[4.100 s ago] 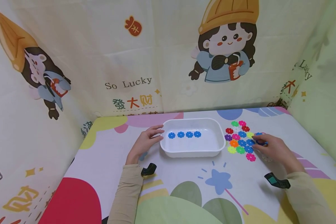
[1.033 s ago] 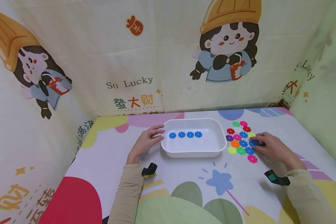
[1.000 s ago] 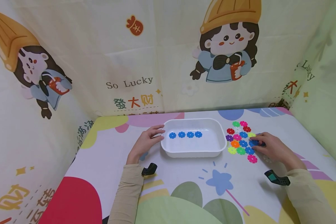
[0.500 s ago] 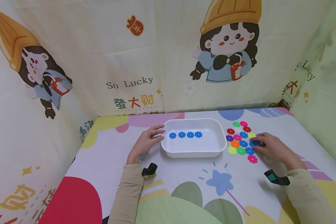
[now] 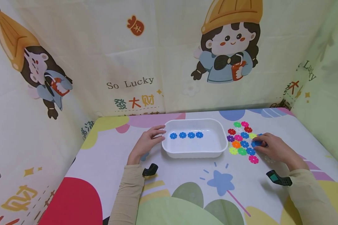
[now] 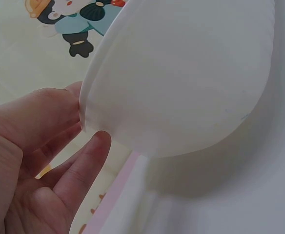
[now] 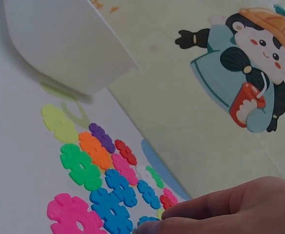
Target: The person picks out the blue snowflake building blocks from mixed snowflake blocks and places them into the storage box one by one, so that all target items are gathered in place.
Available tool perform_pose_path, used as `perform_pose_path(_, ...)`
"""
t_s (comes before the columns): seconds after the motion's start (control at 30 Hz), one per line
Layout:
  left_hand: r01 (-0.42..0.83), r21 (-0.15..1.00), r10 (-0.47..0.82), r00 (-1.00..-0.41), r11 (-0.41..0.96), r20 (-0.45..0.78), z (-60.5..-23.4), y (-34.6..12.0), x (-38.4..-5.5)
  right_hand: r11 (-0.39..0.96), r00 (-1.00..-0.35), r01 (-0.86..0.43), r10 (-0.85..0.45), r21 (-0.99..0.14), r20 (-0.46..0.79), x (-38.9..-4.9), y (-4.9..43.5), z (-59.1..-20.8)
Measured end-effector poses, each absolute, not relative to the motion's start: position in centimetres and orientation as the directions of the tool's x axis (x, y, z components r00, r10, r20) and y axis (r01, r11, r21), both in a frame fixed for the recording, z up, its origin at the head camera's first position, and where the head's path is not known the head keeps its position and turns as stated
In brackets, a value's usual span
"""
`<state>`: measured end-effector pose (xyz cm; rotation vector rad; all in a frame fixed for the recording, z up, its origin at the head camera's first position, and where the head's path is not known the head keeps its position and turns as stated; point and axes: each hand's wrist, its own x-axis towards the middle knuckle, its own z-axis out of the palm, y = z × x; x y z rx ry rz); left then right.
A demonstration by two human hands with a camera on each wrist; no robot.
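A white plastic tray (image 5: 194, 154) stands mid-table with several blue snowflake discs in a row inside. My left hand (image 5: 147, 142) is at its left end, loosely extended fingers touching the rim, as the left wrist view confirms. To the right lies a spread of plastic snowflake discs: pink (image 5: 253, 159), green (image 7: 81, 166), orange (image 5: 236, 144), purple (image 7: 102, 138) and blue (image 7: 111, 210). My right hand (image 5: 274, 148) is over the right side of this spread. Its thumb and finger pinch a blue snowflake disc (image 5: 255, 143), mostly covered by the fingertips.
A patterned cloth covers the table (image 5: 186, 175). Printed fabric walls (image 5: 169, 62) rise behind it and on both sides. Black cameras sit on both wrists, the left wrist camera (image 5: 150, 170) and the right wrist camera (image 5: 279, 178).
Compared with 4.1 s ago, my right fingertips have drawn together on a blue disc, which has shifted slightly right. My left hand, the tray and the row of discs stay put.
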<state>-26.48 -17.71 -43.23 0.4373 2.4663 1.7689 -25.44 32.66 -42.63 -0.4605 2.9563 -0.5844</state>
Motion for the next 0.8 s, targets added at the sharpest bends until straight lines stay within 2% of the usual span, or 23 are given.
perform_pose_path(0.47, 0.192, 0.937, 0.279, -0.954, 0.293, 0.109, -43.3, -17.8, -26.5, 0.889, -0.947, -0.259, -0.310, -0.377, -0.081, -25.8, 32.6, -41.8)
perform_pose_path(0.8, 0.195, 0.934, 0.282, -0.953, 0.298, 0.109, -43.4, -17.9, -26.6, 0.871, -0.941, -0.307, -0.339, -0.383, -0.015, -27.0, 31.1, -39.4)
